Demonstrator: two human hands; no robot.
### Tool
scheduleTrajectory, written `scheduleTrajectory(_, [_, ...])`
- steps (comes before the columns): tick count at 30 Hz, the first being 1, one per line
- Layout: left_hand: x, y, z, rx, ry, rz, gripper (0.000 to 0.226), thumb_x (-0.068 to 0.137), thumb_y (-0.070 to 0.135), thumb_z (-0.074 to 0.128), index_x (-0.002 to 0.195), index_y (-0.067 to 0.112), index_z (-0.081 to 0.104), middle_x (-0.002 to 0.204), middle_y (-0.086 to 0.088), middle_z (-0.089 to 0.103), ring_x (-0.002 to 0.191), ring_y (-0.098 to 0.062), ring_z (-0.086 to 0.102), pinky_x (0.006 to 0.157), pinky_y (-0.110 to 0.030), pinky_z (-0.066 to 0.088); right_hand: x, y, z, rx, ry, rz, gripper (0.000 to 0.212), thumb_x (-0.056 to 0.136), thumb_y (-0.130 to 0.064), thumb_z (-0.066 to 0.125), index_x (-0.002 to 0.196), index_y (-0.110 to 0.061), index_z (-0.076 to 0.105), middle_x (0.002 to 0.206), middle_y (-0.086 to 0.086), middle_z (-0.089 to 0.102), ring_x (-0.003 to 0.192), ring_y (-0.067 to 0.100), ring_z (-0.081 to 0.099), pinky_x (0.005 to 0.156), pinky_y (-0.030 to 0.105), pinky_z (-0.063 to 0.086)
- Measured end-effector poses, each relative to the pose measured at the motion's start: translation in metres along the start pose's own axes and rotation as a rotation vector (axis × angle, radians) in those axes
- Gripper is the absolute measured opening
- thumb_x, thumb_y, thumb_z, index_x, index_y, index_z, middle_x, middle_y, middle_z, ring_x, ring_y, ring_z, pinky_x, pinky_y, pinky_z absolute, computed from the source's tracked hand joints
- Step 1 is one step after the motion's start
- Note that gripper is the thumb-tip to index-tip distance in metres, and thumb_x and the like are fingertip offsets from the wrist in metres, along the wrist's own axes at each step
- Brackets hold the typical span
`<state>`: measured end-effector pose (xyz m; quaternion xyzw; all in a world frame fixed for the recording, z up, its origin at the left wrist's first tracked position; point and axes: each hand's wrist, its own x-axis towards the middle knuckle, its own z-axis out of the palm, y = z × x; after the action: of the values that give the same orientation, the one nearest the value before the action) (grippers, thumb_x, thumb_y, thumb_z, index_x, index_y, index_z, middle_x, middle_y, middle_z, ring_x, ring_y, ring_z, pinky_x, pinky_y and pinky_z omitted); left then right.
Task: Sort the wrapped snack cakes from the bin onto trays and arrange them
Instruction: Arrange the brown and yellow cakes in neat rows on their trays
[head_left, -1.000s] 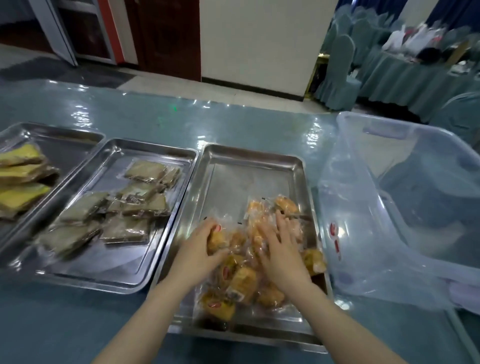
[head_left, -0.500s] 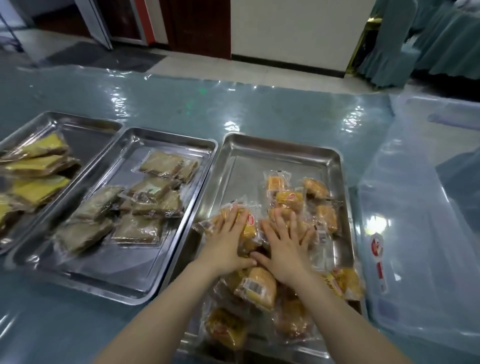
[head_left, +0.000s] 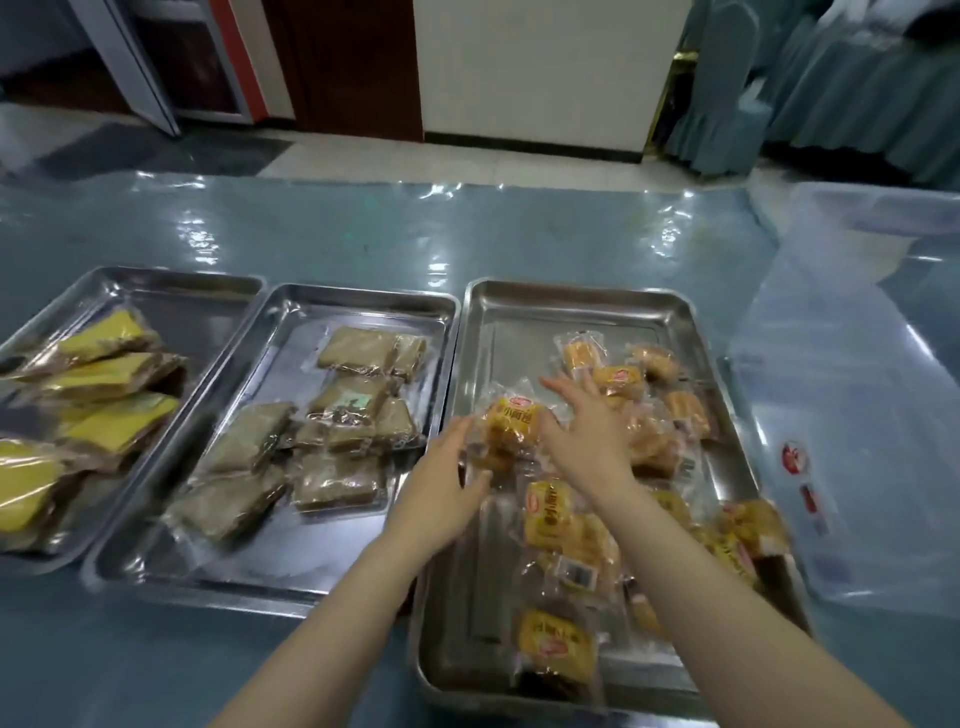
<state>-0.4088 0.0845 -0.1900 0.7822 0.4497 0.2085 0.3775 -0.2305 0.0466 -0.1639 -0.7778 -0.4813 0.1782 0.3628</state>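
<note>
A: The left hand (head_left: 441, 483) is curling round one orange wrapped cake (head_left: 511, 423) over the right tray (head_left: 576, 301) — what is the right hand (head_left: 587, 431) doing?

B: Lying flat, fingers spread, on the pile. She should be spreading them into rows — gently.

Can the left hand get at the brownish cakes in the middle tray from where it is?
Probably yes: the left hand sits at the right tray's left edge, beside the middle tray, and nothing lies over the brownish cakes.

Wrapped orange snack cakes (head_left: 550, 514) lie jumbled in the right steel tray (head_left: 582, 296)
</note>
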Motion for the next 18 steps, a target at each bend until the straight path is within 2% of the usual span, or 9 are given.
scheduleTrajectory(2, [-0.007, -0.018, -0.025, -0.031, 0.003, -0.048, 0.062, 0.089, 0.029, 0.059, 0.143, 0.035, 0.028, 0.147, 0.01, 0.037, 0.129, -0.006, 0.039, 0.101, -0.023, 0.032, -0.01, -0.024, 0.012, 0.075, 0.002, -0.003, 0.036, 0.093, -0.025, 0.056, 0.128, -0.031, 0.056, 0.142, -0.008, 0.048, 0.133, 0.013, 0.04, 0.112, 0.054, 0.028])
scheduleTrajectory(3, [-0.009, -0.029, -0.041, -0.062, 0.006, -0.07, 0.061, 0.089, 0.026, 0.059, 0.143, 0.033, 0.031, 0.145, 0.008, 0.041, 0.129, -0.012, 0.042, 0.103, -0.029, 0.036, -0.015, -0.038, 0.021, 0.103, -0.002, 0.0, 0.035, 0.093, -0.023, 0.055, 0.127, -0.029, 0.057, 0.139, -0.006, 0.052, 0.117, 0.01, 0.051, 0.107, 0.05, 0.038])
scheduleTrajectory(5, [-0.014, -0.051, -0.07, -0.142, 0.03, -0.107, 0.058, 0.089, 0.021, 0.059, 0.141, 0.034, 0.035, 0.139, 0.008, 0.048, 0.112, -0.01, 0.055, 0.089, -0.029, 0.048, -0.024, -0.063, 0.043, 0.119, -0.021, -0.003, 0.034, 0.093, -0.019, 0.054, 0.126, -0.028, 0.059, 0.132, -0.006, 0.058, 0.095, 0.004, 0.053, 0.096, 0.036, 0.048])
scheduleTrajectory(7, [-0.018, -0.072, -0.098, -0.164, 0.076, -0.118, 0.056, 0.089, 0.018, 0.059, 0.138, 0.036, 0.038, 0.134, 0.013, 0.048, 0.098, 0.007, 0.052, 0.075, -0.012, 0.041, -0.029, -0.083, 0.069, 0.11, -0.036, -0.012, 0.032, 0.094, -0.017, 0.055, 0.124, -0.025, 0.06, 0.122, -0.009, 0.062, 0.099, 0.007, 0.058, 0.086, 0.02, 0.044])
scheduleTrajectory(8, [-0.019, -0.082, -0.111, -0.177, 0.098, -0.124, 0.054, 0.088, 0.017, 0.059, 0.136, 0.035, 0.041, 0.131, 0.014, 0.05, 0.096, 0.01, 0.049, 0.075, -0.011, 0.038, -0.031, -0.091, 0.082, 0.11, -0.043, -0.008, 0.031, 0.094, -0.018, 0.055, 0.123, -0.024, 0.061, 0.118, -0.01, 0.063, 0.101, 0.008, 0.059, 0.082, 0.016, 0.042])
scheduleTrajectory(12, [-0.026, -0.117, -0.157, -0.273, 0.117, -0.17, 0.048, 0.087, 0.008, 0.058, 0.131, 0.025, 0.048, 0.128, 0.006, 0.056, 0.112, -0.007, 0.053, 0.096, -0.034, 0.045, -0.042, -0.118, 0.128, 0.111, -0.058, 0.016, 0.027, 0.093, -0.019, 0.057, 0.118, -0.026, 0.064, 0.117, -0.013, 0.062, 0.086, -0.012, 0.05, 0.069, 0.0, 0.033])
scheduleTrajectory(14, [-0.029, -0.133, -0.175, -0.304, 0.129, -0.172, 0.044, 0.088, 0.006, 0.056, 0.124, 0.03, 0.051, 0.124, 0.009, 0.058, 0.109, -0.001, 0.055, 0.09, -0.027, 0.049, -0.046, -0.127, 0.146, 0.137, -0.07, 0.03, 0.024, 0.092, -0.017, 0.059, 0.112, -0.028, 0.065, 0.112, -0.015, 0.061, 0.076, -0.009, 0.055, 0.064, 0.0, 0.035])
scheduleTrajectory(16, [-0.03, -0.146, -0.189, -0.292, 0.137, -0.2, 0.04, 0.089, 0.015, 0.057, 0.112, 0.046, 0.05, 0.115, 0.017, 0.06, 0.097, 0.01, 0.055, 0.074, -0.015, 0.046, -0.045, -0.135, 0.159, 0.138, -0.087, 0.038, 0.024, 0.091, -0.013, 0.06, 0.108, -0.029, 0.065, 0.107, -0.017, 0.059, 0.083, -0.001, 0.06, 0.065, 0.0, 0.037])
scheduleTrajectory(18, [-0.025, -0.158, -0.199, -0.335, 0.153, -0.235, 0.037, 0.089, 0.02, 0.058, 0.106, 0.052, 0.05, 0.111, 0.02, 0.061, 0.097, 0.005, 0.058, 0.075, -0.022, 0.05, -0.039, -0.141, 0.17, 0.122, -0.081, 0.044, 0.025, 0.09, -0.012, 0.061, 0.108, -0.027, 0.066, 0.104, -0.018, 0.057, 0.087, -0.005, 0.057, 0.069, -0.003, 0.034])
